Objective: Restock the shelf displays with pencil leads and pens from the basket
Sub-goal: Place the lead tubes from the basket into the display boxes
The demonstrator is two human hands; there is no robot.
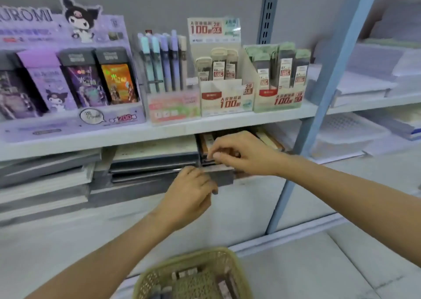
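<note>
**Both hands busy at a grey box under the shelf board**

A yellow-green woven basket sits lowest and nearest, well below the white shelf board, with a few small packs lying inside it. Between basket and shelf board, the left hand has its fingers curled round the end of a grey box. Just under the shelf board, the right hand holds thumb and forefinger together, pinching a small item at the box's top; blur hides what it is. On the shelf board stand a cream lead display and, touching its right side, a green lead display, both holding upright lead cases. Left of these stand the pens in a clear holder, then a purple display.
</note>
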